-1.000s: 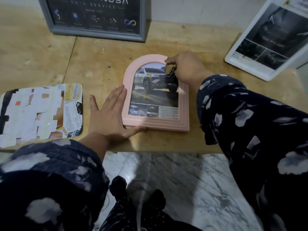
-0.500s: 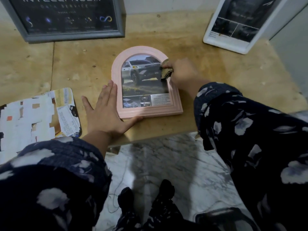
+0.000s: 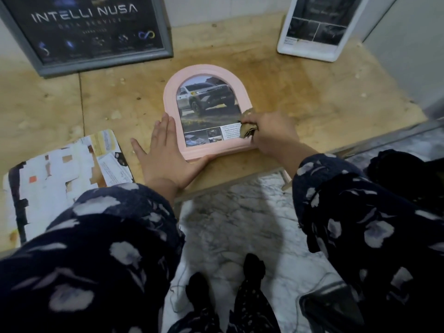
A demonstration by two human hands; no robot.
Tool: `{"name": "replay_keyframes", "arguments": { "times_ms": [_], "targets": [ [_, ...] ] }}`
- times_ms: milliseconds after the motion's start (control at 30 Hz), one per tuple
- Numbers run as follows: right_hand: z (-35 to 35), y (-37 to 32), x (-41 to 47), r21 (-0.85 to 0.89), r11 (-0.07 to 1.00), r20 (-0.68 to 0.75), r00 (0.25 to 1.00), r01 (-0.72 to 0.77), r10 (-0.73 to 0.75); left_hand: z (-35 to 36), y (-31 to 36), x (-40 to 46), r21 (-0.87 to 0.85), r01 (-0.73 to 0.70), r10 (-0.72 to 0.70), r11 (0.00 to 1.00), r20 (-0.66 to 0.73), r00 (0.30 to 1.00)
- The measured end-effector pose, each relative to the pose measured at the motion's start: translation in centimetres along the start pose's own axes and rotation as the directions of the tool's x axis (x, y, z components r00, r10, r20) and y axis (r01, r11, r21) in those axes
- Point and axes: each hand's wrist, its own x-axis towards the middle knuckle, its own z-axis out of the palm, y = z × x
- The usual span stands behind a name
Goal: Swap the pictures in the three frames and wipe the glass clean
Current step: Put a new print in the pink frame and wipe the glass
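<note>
The left hand (image 3: 165, 157) lies flat with fingers straight against the lower left edge of the pink frame (image 3: 204, 73), which lies face up on the wooden table (image 3: 300, 97). The right hand (image 3: 271, 133) pinches a crumpled cloth (image 3: 247, 128) on the glass's lower right corner. Farther back stand a grey frame (image 3: 168, 42) and a white frame (image 3: 336, 54).

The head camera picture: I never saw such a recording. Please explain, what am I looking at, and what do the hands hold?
There is no machine. A person wears a camera on the head, looking down at their own hands. On the wooden table lies a pink arched frame with a car picture. The left hand presses flat at its lower left corner. The right hand holds a crumpled cloth on the glass. A grey frame and a white frame lean behind.
</note>
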Motion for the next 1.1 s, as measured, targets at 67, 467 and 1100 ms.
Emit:
{"name": "replay_keyframes", "arguments": {
  "times_ms": [67, 467, 1100],
  "targets": [
    [0.2, 0.2, -1.1, 0.047, 0.999, -0.032, 0.999, -0.025, 0.027, 0.0, 0.1, -0.1, -0.012, 0.000, 0.000, 1.000, -0.003, 1.000],
    [-2.4, -1.5, -5.6, 0.370, 0.909, -0.158, 0.951, -0.193, 0.266, 0.0, -0.7, -0.2, -0.174, -0.051, 0.045, 0.983, -0.039, 0.998],
    [3.0, -8.7, -6.7, 0.196, 0.980, -0.032, 0.999, 0.031, -0.026, 0.1, -1.4, -1.0, -0.084, -0.161, 0.162, 0.983, -0.001, 0.987]
  ]
}}
